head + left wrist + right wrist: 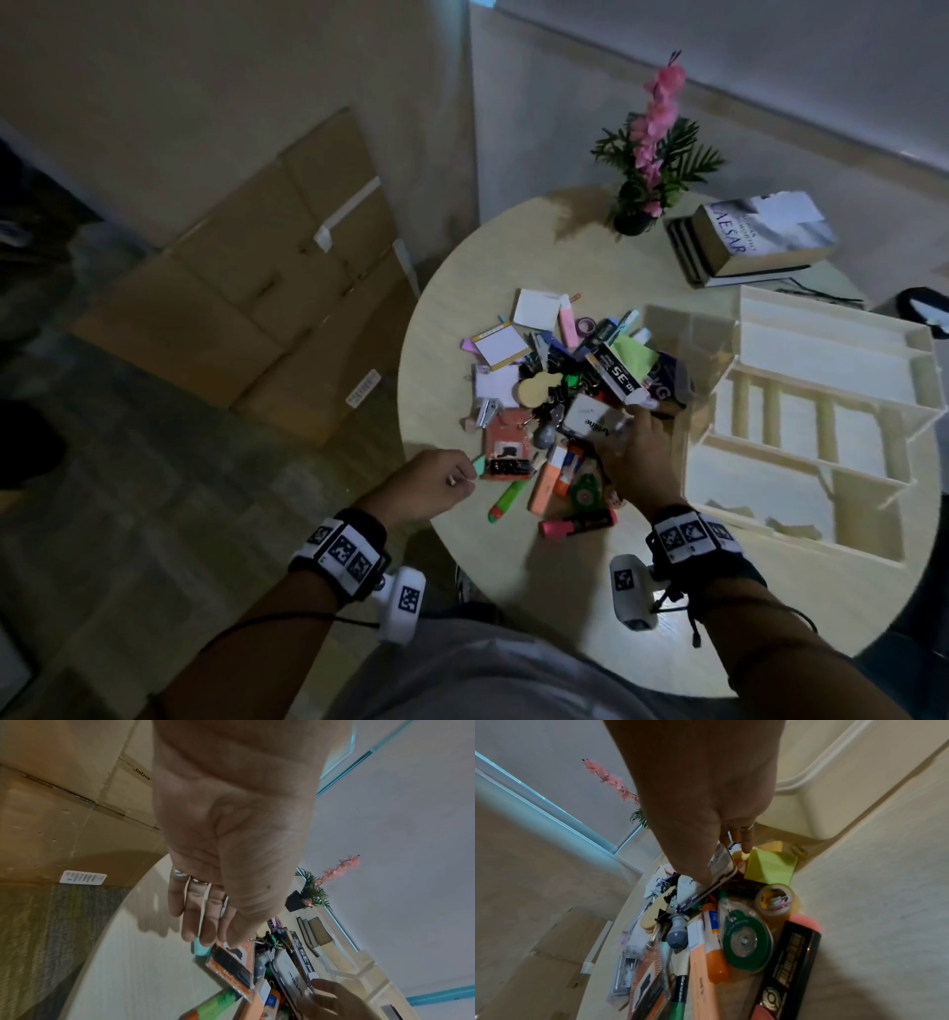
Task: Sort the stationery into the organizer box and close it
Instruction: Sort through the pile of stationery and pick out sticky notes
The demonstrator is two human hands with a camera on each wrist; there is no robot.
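A round pale worktop (513, 565) carries a stationery heap (565, 390) beside the open organizer box (821, 390). Left hand (221, 862) hovers, fingers relaxed. Right hand (700, 805) pinches a light, rigid white case (721, 870) by its edges.

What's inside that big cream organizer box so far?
The open cream plastic organizer box shows bare dividers and compartments with no stationery visible in them. Its clear lid partly blurs the near-left corner, and the box's far right edge runs out of view.
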